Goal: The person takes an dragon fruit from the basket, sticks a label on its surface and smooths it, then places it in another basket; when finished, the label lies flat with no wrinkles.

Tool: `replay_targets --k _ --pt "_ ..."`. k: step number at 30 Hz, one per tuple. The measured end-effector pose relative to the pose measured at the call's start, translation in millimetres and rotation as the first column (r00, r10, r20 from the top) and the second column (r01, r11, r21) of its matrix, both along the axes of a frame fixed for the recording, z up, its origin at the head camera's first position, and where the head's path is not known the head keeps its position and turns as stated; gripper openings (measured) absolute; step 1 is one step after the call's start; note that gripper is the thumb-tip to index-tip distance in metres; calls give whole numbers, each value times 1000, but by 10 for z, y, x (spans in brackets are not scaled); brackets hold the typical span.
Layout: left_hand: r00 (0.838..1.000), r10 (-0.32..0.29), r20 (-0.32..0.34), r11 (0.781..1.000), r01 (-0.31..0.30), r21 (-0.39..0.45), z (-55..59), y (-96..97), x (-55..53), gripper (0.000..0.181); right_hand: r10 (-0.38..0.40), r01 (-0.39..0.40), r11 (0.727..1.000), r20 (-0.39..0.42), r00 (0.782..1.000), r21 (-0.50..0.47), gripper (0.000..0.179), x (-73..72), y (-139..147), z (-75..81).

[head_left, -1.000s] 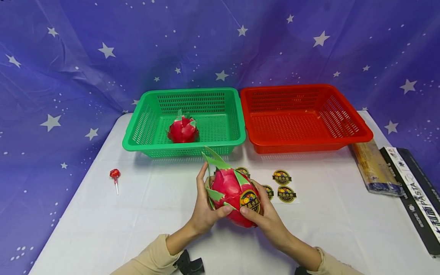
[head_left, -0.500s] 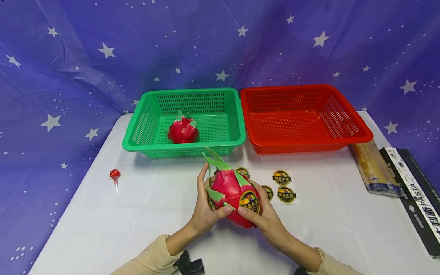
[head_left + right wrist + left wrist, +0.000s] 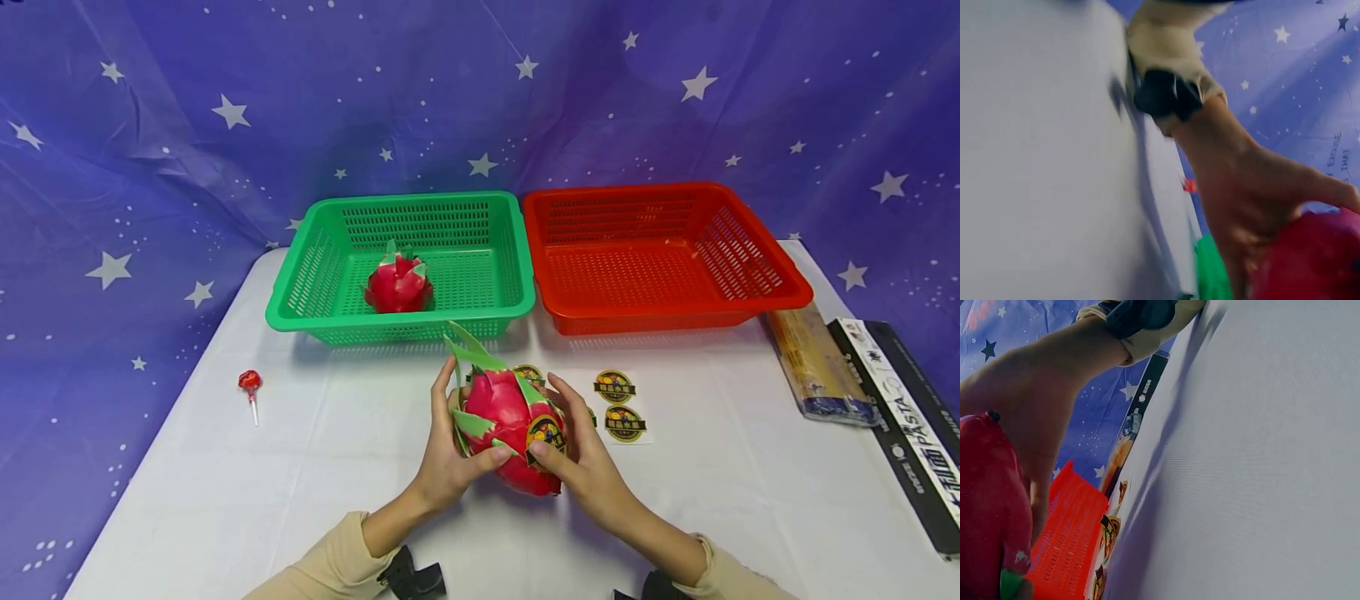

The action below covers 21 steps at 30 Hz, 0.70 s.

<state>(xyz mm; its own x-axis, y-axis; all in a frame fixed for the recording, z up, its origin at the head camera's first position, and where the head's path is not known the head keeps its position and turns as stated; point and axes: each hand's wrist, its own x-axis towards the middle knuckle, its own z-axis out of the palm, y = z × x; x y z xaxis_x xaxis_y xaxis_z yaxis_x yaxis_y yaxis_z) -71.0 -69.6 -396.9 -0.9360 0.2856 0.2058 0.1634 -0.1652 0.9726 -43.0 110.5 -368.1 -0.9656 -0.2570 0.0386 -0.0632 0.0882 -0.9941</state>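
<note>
A red dragon fruit [image 3: 498, 400] with green leaf tips is held between both hands in the head view. Its round black-and-gold sticker [image 3: 548, 432] sits on the right side. My left hand [image 3: 447, 462] grips the leafy left side, thumb across the front. On the other side my right hand [image 3: 592, 467] holds the fruit, its thumb on the sticker and fingers around the far side, partly hidden. The left wrist view shows the right hand [image 3: 1038, 394] beside the fruit [image 3: 988, 500]; the right wrist view, blurred, shows the left hand [image 3: 1241, 187] against it.
Behind the hands stand a green basket [image 3: 405, 321] with another dragon fruit [image 3: 398, 284] inside and a red basket [image 3: 675, 315]. A sheet of several stickers [image 3: 625, 423] lies right of the fruit. A lollipop [image 3: 251, 383] lies left; a pasta package [image 3: 823, 367] and box [image 3: 900, 433] lie right.
My right hand has shifted slightly right, its fingers spreading from the fruit's side while the thumb moves onto the sticker. The left hand and the fruit stay nearly in place.
</note>
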Motion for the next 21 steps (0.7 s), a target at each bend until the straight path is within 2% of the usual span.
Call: replay_targets --k 3,7,10,13,17,21 --pt "999 -16 38 1000 17 -20 -1 -9 -2 102 30 -28 999 -80 996 28 65 -62 64 37" --pt "994 -50 92 997 55 -53 -5 -17 -13 98 100 -76 983 -145 984 165 62 -126 152 88" --pt "989 -71 127 995 80 -67 -1 -19 -16 95 158 -123 964 -136 978 234 63 -151 185 108" --pt "985 -89 145 992 101 -73 3 -21 -14 94 193 -154 954 -135 972 257 64 -167 201 100" --pt "982 -120 147 989 131 -66 -3 -20 -20 94 233 -178 939 -164 958 293 62 -183 226 77" --pt "980 -139 146 987 149 -61 -19 -24 -21 95 263 -204 926 -155 952 318 60 -184 250 67"
